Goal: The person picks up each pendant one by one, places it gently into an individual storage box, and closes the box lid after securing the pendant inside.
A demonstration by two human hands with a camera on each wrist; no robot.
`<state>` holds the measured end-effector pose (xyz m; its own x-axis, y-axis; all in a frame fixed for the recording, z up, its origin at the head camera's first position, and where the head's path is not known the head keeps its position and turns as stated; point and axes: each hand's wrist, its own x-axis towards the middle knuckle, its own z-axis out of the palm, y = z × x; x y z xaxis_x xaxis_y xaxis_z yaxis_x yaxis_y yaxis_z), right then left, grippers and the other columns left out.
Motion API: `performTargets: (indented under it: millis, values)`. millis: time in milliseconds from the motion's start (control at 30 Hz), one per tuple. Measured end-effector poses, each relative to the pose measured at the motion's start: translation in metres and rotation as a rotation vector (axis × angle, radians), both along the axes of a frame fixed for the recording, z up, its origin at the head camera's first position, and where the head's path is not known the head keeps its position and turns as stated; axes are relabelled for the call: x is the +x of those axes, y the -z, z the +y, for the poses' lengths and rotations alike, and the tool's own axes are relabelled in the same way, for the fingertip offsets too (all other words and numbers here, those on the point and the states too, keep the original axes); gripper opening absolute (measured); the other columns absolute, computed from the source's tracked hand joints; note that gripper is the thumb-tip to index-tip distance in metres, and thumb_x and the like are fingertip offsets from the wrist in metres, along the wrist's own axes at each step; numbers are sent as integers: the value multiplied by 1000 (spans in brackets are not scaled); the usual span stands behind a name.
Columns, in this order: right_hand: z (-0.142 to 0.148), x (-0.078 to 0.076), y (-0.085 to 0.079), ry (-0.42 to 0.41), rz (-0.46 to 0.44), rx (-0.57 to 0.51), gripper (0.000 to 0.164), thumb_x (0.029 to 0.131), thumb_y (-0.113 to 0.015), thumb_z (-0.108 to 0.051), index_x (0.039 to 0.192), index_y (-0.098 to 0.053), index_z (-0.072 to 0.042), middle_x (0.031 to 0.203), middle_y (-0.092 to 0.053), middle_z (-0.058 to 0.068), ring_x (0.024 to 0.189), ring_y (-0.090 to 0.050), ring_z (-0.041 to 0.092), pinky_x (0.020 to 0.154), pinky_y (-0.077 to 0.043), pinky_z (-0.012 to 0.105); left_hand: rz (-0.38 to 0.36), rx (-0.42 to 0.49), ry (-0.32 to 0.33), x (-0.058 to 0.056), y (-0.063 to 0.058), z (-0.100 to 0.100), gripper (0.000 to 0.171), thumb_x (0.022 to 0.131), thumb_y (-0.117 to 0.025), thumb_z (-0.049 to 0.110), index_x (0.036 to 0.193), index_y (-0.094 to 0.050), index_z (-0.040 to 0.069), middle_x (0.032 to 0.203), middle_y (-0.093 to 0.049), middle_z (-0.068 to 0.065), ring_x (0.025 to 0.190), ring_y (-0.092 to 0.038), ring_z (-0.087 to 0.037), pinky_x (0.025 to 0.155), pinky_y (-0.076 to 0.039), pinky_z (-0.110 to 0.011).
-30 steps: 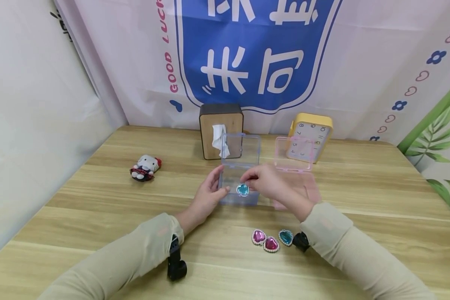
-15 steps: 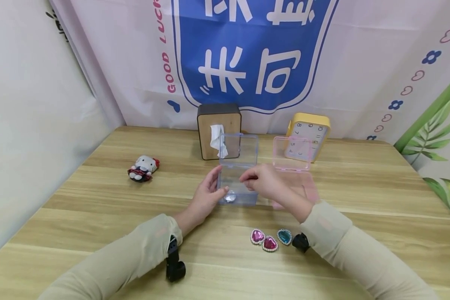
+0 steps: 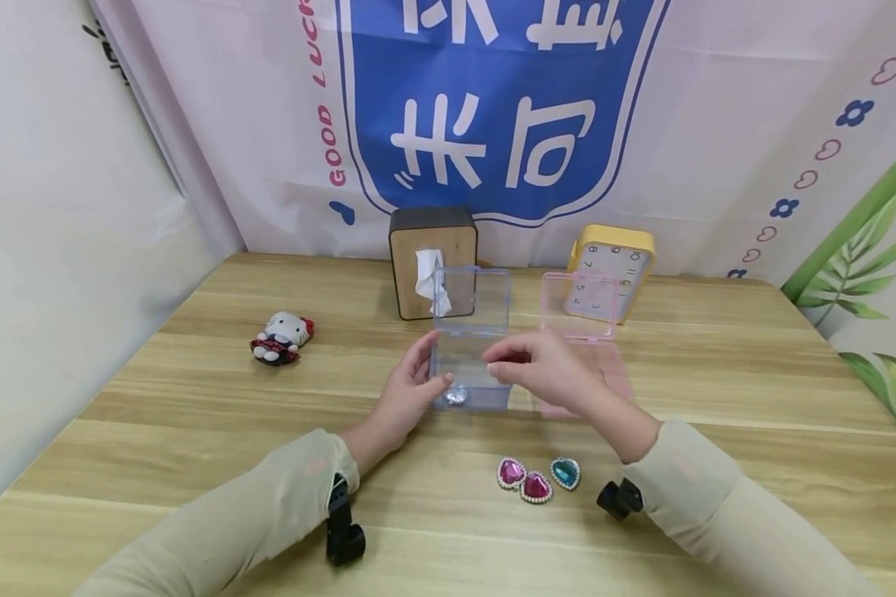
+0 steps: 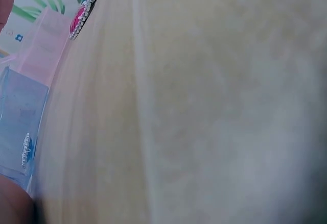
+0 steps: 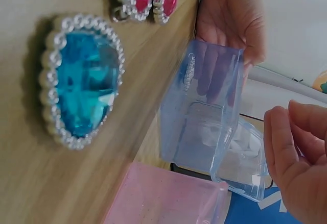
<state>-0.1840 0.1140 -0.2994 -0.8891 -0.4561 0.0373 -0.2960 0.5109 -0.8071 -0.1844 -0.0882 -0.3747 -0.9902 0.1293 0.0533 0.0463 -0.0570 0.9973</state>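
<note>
My left hand (image 3: 403, 400) grips the left side of a clear blue plastic box (image 3: 485, 400), thumb at its front rim. The box's see-through lid (image 3: 485, 300) stands raised at the back. Inside, near the thumb, lies a heart-shaped gem (image 3: 456, 395) with a silvery look; the left wrist view shows its beaded edge (image 4: 26, 150) against the box wall. My right hand (image 3: 541, 369) is above the box's right part, fingers loosely bent, nothing between them. On the table in front lie a teal heart gem (image 3: 565, 473) and two pink heart gems (image 3: 511, 473), all with beaded rims.
A clear pink box (image 3: 616, 373), lid raised, stands right of the blue one. Behind are a tissue box (image 3: 411, 274) and a yellow clock (image 3: 618, 236). A white cat doll (image 3: 282, 336) sits at the left. A printed cloth (image 3: 284, 166) hangs behind the table.
The blue heart gem left the right fingers and dropped into the blue box, by the left thumb. Afterwards the right hand shifted slightly right. The left hand keeps its hold.
</note>
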Motion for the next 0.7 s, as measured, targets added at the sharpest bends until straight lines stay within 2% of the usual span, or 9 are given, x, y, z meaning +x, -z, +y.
performTargets:
  millis: [200, 367, 467, 700]
  values:
    - [4, 9, 0, -23, -28, 45, 20, 85, -65, -14, 103, -70, -5, 92, -69, 3, 78, -59, 12, 69, -54, 25, -3, -10, -6, 0, 1, -1, 71, 80, -57, -7, 144, -28, 6, 152, -22, -12, 139, -22, -27, 114, -24, -35]
    - [10, 14, 7, -76, -61, 64, 22, 84, -66, -12, 102, -69, -1, 96, -70, 10, 81, -62, 11, 70, -54, 23, 13, -10, 4, 1, 0, -2, 71, 81, -56, -8, 144, -27, 4, 152, -21, -13, 139, -21, -28, 115, -22, -35]
    - [15, 15, 12, -135, -79, 82, 23, 83, -67, -13, 102, -69, 0, 98, -70, 12, 86, -63, 12, 74, -55, 22, 23, -10, 8, 1, 0, -2, 70, 81, -56, -9, 144, -27, 3, 152, -20, -15, 139, -21, -29, 115, -21, -36]
    - [24, 21, 21, -271, -122, 147, 27, 82, -68, -15, 104, -68, 0, 95, -70, 7, 84, -61, 8, 75, -53, 18, 10, -33, -6, 1, 0, -4, 70, 81, -57, -7, 144, -28, 5, 152, -21, -14, 139, -21, -28, 115, -21, -35]
